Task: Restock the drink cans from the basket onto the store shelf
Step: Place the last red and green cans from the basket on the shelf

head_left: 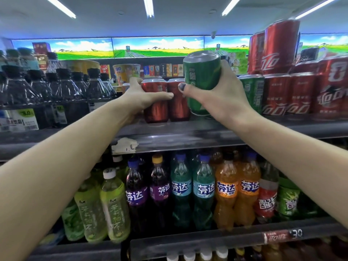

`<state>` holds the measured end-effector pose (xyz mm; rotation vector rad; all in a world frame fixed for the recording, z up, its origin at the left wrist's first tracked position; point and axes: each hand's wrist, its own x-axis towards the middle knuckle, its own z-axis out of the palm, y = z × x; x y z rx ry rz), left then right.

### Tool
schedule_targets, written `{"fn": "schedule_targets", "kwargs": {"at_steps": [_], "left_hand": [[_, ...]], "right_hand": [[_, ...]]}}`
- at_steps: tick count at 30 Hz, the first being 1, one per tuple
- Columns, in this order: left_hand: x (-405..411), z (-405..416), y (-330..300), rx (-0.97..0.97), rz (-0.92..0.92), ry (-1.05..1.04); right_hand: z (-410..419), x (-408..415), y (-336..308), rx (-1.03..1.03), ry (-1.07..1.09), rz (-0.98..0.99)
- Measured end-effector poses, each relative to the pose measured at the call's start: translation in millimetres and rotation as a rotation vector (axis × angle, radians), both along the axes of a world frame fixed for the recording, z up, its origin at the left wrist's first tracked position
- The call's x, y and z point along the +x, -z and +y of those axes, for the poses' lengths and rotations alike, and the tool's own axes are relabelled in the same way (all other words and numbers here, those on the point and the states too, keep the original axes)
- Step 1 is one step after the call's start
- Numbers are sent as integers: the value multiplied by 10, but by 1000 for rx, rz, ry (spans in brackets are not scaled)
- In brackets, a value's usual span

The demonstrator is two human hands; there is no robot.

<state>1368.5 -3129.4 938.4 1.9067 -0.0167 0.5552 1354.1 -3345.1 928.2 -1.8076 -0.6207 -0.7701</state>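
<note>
While your right hand (pixel 216 98) grips the green can (pixel 202 80) upright, its base hangs just above the shelf (pixel 188 132).
Gap lies straight below, between red cans (pixel 166 100) and green stock; left hand (pixel 143 95) fingers wrap the nearest red can.

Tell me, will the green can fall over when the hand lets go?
Maybe. The green can is tilted in the right hand, its base barely at the shelf, so it could tip. Its round side would probably roll. The left hand steadies the red cans beside it.
</note>
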Motion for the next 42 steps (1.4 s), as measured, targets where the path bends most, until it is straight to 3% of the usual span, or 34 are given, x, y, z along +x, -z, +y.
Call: {"fn": "schedule_targets", "kwargs": {"at_steps": [3, 7, 9, 11, 14, 18, 23, 29, 42], "left_hand": [[-82, -80, -58, 94, -75, -79], [-216, -314, -174, 449, -349, -300], [-274, -543, -239, 537, -560, -284], [-294, -796, -296, 638, -658, -231], [-229, -1156, -333, 789, -613, -113], [-36, -1469, -337, 908, -467, -63], [169, -1620, -247, 964, -464, -118], [304, -1759, -119, 908, -584, -189], [501, -1796, -14, 819, -656, -279]], "right_hand": [[-139, -46, -123, 8, 1, -27], [-403, -78, -373, 48, -12, -37], [-551, -50, -512, 94, -15, -27], [-689, 5, -652, 161, -19, -18], [-884, 117, -836, 209, 0, -24], [-1097, 261, -986, 63, 125, -79], [-1180, 471, -1040, -131, 255, -173], [-1091, 689, -950, -365, 405, -381], [-1178, 911, -974, -556, 643, -568]]}}
